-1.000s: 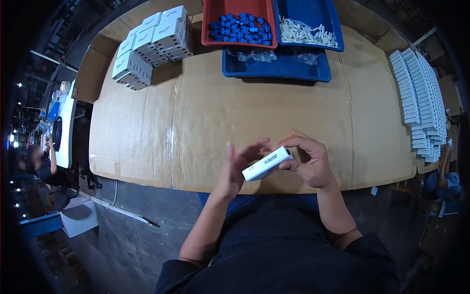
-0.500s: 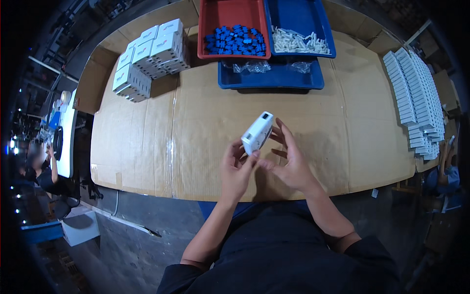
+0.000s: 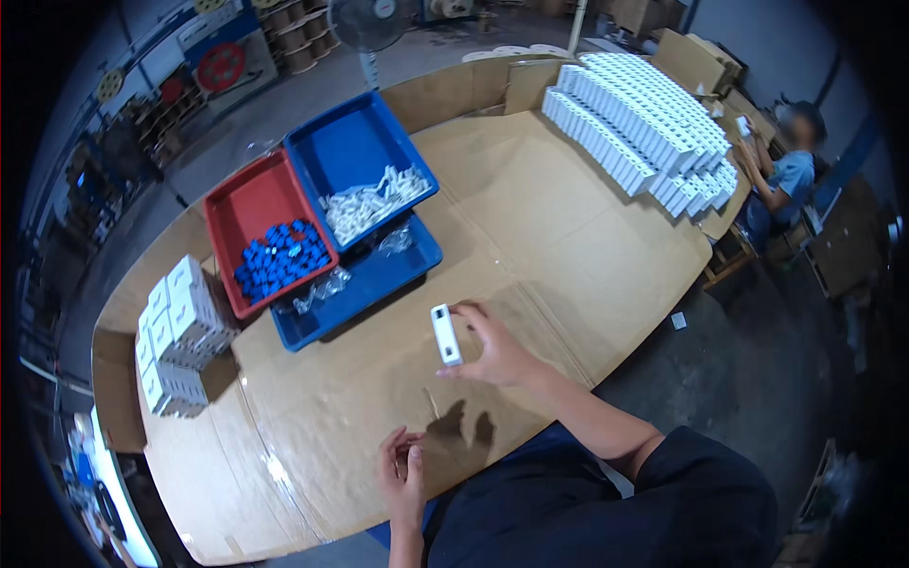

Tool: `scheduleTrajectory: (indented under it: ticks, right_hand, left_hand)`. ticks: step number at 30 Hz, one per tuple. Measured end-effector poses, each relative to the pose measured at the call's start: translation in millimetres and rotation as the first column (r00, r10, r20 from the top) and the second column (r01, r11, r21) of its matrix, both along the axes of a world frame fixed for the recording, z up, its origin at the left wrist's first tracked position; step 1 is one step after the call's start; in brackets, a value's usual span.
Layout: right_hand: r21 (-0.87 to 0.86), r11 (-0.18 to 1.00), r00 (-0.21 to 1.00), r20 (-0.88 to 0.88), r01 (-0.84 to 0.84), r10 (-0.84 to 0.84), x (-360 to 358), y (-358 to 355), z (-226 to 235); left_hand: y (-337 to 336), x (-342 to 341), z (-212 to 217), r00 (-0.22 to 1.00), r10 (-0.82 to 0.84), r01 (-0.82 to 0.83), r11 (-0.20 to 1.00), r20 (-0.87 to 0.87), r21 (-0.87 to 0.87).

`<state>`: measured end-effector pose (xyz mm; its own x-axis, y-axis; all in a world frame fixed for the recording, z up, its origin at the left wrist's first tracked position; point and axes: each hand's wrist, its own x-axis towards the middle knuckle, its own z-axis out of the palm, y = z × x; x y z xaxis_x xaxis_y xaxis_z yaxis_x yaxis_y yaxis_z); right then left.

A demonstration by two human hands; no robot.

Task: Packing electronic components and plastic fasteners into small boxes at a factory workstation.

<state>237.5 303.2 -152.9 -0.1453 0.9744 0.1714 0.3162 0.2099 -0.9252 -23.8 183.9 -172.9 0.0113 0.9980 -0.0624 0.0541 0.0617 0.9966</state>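
Observation:
A slim white box (image 3: 444, 333) with two dark square openings along its narrow side is held upright above the cardboard-covered table (image 3: 379, 417). My right hand (image 3: 497, 348) grips it by its ends, thumb at the near end and fingers at the far end. Nearer to me, my left hand (image 3: 405, 470) hovers over the table's front edge, empty, its fingers loosely curved and apart from the thumb. Shadows of the hands fall on the cardboard between them.
A red tray (image 3: 226, 210) of small blue parts and a blue tray (image 3: 352, 134) of white parts rest on a lower blue tray (image 3: 379, 292). White cartons (image 3: 180, 317) are stacked at left, rows of white boxes (image 3: 644, 128) at far right. Another person (image 3: 788, 175) sits beyond them.
My left hand has let go of the white box and dropped toward the table's edge. The box is now in my right hand alone. The view has turned to the right.

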Motion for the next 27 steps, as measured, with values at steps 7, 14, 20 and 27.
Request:
scheduleTrajectory:
  ticks: [7, 14, 20, 27]
  right_hand:
    - [0.022, 0.730, 0.730, -0.050, 0.684, -0.682, 147.3, 28.5, -21.2]
    - [0.005, 0.366, 0.331, -0.439, 0.931, -0.836, 304.6, 36.6, -30.9]
    - [0.258, 0.046, 0.135, -0.340, 0.965, -0.931, 433.2, 36.6, -12.1]
    - [0.383, -0.033, -0.049, 0.032, 0.923, -0.998, 528.4, 89.5, 13.4]
  left_hand:
    - [12.6, 28.1, 2.0, 0.995, -0.069, 0.069, 0.998, -0.072, -0.008]
    - [26.4, 42.2, -15.6, 0.987, -0.136, 0.139, 0.990, -0.087, 0.033]
    - [26.6, 51.1, -9.4, 0.978, -0.168, 0.171, 0.985, -0.127, 0.015]
    - [33.0, 53.3, 32.1, 0.875, -0.215, 0.112, 0.962, 0.435, 0.251]
